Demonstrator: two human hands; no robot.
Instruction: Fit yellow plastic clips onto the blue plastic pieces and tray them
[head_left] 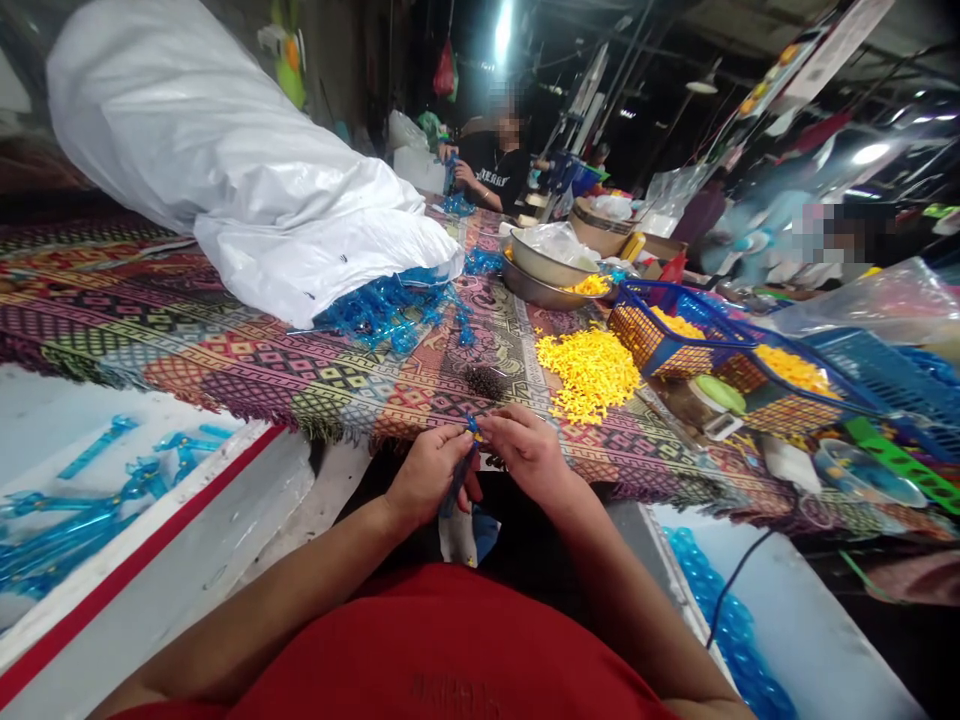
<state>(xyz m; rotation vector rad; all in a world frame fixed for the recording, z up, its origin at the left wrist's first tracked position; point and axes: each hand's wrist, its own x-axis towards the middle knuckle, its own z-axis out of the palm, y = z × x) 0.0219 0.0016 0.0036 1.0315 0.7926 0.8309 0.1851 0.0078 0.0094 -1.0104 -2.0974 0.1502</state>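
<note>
My left hand (431, 465) is closed around a long, clear blue plastic piece (454, 488), which points down below the table edge. The fingertips of my right hand (531, 452) are pinched at its upper end, where a speck of yellow shows. What lies between those fingertips is too small to make out. Just beyond my hands, a small heap of dark beads (484, 381) rests on the patterned cloth (390, 390). Right of it is a pile of small yellow plastic pieces (589, 370).
A big white sack (247, 170) spills blue plastic parts (397, 310). Blue baskets (660, 350) of yellow pieces and metal bowls (544, 285) stand at right. White foam boxes with blue pieces (135, 490) and blue parts (724, 620) flank me. Another person (491, 165) sits across the table.
</note>
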